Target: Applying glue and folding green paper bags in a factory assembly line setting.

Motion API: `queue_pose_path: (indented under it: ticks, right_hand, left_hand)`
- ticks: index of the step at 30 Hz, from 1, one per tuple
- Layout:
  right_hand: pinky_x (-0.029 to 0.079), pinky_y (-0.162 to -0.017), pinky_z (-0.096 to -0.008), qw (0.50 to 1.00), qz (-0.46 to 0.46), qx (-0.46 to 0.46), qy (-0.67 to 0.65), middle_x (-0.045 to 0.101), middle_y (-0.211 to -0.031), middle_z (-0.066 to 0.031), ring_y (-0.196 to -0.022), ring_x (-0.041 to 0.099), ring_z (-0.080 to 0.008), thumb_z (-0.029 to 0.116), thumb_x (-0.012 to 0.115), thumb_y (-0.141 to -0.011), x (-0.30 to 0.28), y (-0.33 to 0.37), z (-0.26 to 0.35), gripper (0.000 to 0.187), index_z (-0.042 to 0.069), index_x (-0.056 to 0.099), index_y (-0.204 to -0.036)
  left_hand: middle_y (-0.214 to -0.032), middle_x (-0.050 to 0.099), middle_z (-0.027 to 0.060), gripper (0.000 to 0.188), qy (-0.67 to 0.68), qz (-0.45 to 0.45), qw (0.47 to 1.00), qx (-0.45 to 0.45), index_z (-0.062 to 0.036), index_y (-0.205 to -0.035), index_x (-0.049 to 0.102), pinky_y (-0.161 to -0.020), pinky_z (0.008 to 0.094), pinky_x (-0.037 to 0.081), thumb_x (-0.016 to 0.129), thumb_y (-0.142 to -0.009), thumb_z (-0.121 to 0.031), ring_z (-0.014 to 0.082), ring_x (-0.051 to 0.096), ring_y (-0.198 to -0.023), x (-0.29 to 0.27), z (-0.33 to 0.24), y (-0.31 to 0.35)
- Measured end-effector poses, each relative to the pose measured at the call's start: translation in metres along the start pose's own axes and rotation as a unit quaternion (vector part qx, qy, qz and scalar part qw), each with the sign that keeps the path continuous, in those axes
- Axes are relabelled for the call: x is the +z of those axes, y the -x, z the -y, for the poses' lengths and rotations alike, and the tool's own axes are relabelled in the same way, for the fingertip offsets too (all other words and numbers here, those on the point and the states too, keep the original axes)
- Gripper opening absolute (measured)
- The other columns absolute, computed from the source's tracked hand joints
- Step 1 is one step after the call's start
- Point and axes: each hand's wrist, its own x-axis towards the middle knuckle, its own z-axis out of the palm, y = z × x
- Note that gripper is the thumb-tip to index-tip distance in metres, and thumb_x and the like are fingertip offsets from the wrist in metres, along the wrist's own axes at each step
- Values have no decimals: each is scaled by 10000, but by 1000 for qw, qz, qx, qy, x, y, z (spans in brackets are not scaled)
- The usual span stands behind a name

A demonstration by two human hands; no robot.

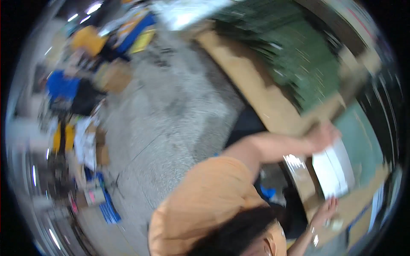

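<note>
Neither my left hand nor my right hand can be made out in the head view. A co-worker in an orange shirt fills the lower middle, seen from above and behind. The co-worker's bare arm reaches to the right, its hand at the top edge of a white, folded, sheet-like piece. Beside the piece's lower edge is a second hand with a bracelet, apparently the same co-worker's. Motion blur hides the fingers' exact grip.
A green work surface with a tan cardboard border runs along the right. Grey concrete floor spreads through the middle. At the left are a cardboard box, blue and yellow items, and a person in yellow-orange.
</note>
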Motion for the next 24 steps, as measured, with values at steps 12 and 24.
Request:
queue_pose_path:
  ticks: [12,24]
  right_hand:
    - [479,-899,-452,868,-156,442,164,664,-1036,-291,-1036,638,-384,579,663,-811,-68,-17,-103,743,-105,638,-1101]
    - [529,-850,-403,801,-97,583,-99,695,-1050,-221,-982,684,-326,587,733,-677,-27,-7,-72,697,-25,707,-1010]
  left_hand:
    - [-1291,529,166,371,-37,126,989,70,-50,-1205,622,-1020,489,369,631,-863,-193,374,482,-1198,-25,22,17]
    - [-1464,413,140,477,-122,195,971,69,-64,-1377,497,-1141,579,144,532,-930,-226,385,285,-1392,-22,0,18]
